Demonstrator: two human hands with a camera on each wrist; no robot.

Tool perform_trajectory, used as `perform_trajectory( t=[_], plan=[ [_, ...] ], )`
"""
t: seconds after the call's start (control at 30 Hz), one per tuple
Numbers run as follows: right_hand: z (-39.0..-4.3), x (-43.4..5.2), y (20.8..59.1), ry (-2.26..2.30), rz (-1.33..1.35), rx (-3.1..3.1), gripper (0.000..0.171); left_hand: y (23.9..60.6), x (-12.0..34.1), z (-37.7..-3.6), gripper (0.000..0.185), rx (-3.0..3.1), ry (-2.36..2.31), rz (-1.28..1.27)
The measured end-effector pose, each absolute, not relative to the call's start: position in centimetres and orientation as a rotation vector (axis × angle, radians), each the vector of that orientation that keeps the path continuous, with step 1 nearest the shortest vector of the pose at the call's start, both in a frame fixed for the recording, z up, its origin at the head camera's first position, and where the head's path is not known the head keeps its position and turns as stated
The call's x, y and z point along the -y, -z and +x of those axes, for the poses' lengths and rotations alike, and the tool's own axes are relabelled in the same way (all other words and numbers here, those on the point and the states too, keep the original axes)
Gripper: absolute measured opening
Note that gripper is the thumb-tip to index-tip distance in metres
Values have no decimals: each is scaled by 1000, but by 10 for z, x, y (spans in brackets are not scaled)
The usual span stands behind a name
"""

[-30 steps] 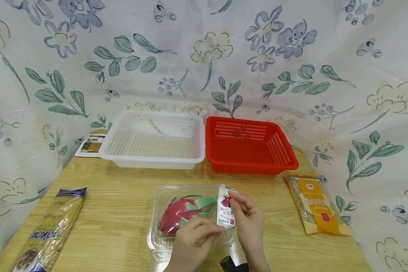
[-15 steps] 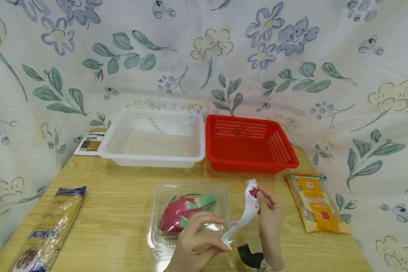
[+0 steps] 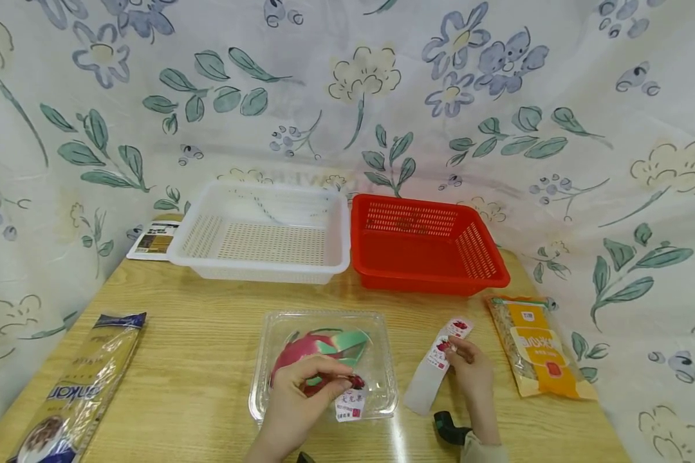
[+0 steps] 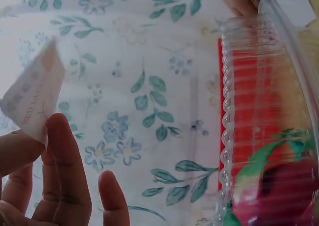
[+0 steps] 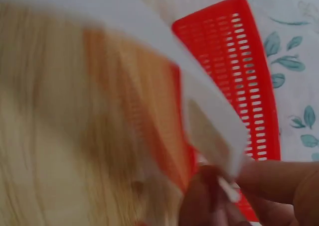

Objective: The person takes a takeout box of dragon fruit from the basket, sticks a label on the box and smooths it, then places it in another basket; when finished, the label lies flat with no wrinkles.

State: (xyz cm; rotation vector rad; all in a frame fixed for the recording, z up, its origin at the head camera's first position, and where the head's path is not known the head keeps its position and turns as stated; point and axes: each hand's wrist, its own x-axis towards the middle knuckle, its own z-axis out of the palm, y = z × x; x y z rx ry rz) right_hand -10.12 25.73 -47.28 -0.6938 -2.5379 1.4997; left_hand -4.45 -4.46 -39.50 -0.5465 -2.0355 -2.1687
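Observation:
A single printed sticker label (image 3: 349, 406) is pinched between thumb and forefinger of my left hand (image 3: 292, 402), above the front of a clear plastic box (image 3: 382, 360). Inside that box lies a pink and green dragon fruit (image 3: 301, 350), partly covered by the hand. To the box's right, my right hand (image 3: 472, 373) holds a strip of sticker labels (image 3: 431, 370) by its upper part. Its lower part is bare white backing. In the left wrist view the sticker label (image 4: 37, 91) stands up from the fingertips; the right wrist view shows the label strip (image 5: 214, 101) blurred.
Behind the box stand a white basket (image 3: 260, 273) and a red basket (image 3: 428, 283), side by side. A yellow bag (image 3: 535, 347) lies at the right, a gold packet (image 3: 83, 386) at the left. A flat pouch (image 3: 155, 241) sits beside the white basket.
One label has come off the strip and is now in my left hand, which has moved left over the box. My right hand has moved right with the strip.

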Motion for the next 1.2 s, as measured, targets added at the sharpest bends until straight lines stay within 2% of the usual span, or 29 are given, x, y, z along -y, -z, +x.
perform_trajectory(
  t=[0.13, 0.27, 0.53, 0.67, 0.93, 1.07, 1.2],
  plan=[
    [-100, -251, 468, -1196, -558, 2694, 34, 391, 51, -46, 14, 2123, 2123, -421],
    [-89, -223, 442, -1108, -406, 2606, 29, 389, 55, -49, 17, 2187, 2089, -312],
    [-58, -142, 392, -1913, 258, 2354, 17, 383, 60, -62, 25, 2230, 1991, -170],
    [-48, -127, 388, -1962, 492, 2419, 17, 379, 60, -66, 29, 2264, 1907, -154],
    [-50, -118, 402, -1454, 681, 2398, 23, 386, 55, -72, 35, 2331, 1691, -257],
    [-50, -114, 410, -1201, 700, 2378, 28, 395, 50, -75, 40, 2334, 1438, -388],
    [-50, -111, 416, -1123, 690, 2380, 28, 402, 50, -78, 43, 2357, 1078, -412]
  ],
)
